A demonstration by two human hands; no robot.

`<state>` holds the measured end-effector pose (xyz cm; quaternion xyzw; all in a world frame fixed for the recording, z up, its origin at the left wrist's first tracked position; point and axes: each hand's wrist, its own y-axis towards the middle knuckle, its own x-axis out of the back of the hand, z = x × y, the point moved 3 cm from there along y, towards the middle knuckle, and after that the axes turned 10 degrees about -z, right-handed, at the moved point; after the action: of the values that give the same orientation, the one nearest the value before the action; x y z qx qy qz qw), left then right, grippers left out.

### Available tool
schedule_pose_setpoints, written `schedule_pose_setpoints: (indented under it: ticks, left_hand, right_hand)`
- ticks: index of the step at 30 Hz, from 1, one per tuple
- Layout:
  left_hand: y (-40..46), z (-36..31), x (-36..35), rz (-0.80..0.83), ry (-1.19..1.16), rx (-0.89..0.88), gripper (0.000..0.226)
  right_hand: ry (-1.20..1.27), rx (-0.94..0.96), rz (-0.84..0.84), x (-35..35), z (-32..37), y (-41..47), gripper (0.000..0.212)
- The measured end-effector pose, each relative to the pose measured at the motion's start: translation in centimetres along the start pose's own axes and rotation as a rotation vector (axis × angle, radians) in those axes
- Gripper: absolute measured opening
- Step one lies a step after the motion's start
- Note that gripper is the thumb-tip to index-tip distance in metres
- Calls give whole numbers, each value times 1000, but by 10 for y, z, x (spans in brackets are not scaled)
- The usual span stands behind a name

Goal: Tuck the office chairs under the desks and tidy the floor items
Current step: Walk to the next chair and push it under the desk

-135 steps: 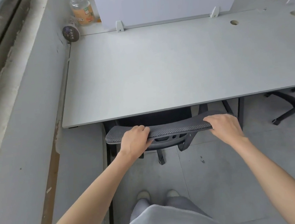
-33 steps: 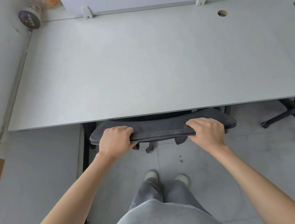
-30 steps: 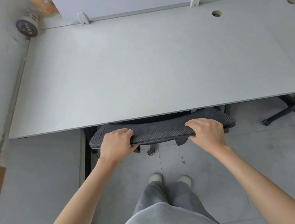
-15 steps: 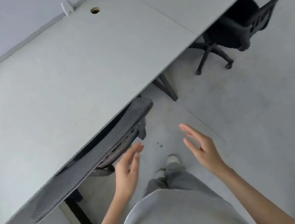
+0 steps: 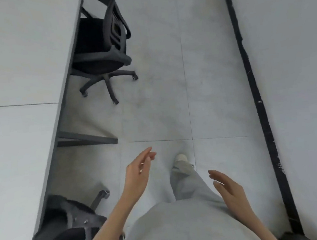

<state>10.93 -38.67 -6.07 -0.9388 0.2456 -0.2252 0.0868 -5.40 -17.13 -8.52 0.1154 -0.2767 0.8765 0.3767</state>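
A black mesh office chair (image 5: 68, 234) stands tucked under the grey desk (image 5: 17, 136) at the lower left, its backrest close to the desk edge. A second black office chair (image 5: 103, 41) stands further along the desk, seat partly under it, wheeled base out on the floor. My left hand (image 5: 138, 173) hangs in the air with relaxed fingers, holding nothing, to the right of the near chair. My right hand (image 5: 226, 187) is also free, fingers straight, beside my leg.
A dark desk leg foot (image 5: 87, 140) juts onto the grey tiled floor (image 5: 171, 98) between the two chairs. A black skirting strip (image 5: 259, 108) runs along the wall on the right. My shoe (image 5: 181, 161) steps forward down the aisle.
Both hands let go of the chair's backrest after pushing it under the desk. The view turned right, along the aisle toward the second chair, and I am stepping forward.
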Motion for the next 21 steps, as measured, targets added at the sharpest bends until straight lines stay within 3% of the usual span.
schedule_pose_setpoints:
  ticks: [6, 13, 18, 21]
  left_hand:
    - [105, -66, -48, -3, -26, -35, 30]
    - [190, -75, -68, -35, -32, 102, 29]
    - [322, -108, -88, -49, -46, 112, 29]
    - [415, -153, -105, 18, -33, 22, 23]
  right_hand:
    - [36, 73, -37, 29, 67, 135, 28]
    - [132, 184, -88, 37, 171, 297, 28]
    - [123, 164, -103, 30, 212, 411, 28]
    - [129, 115, -167, 32, 227, 463, 28]
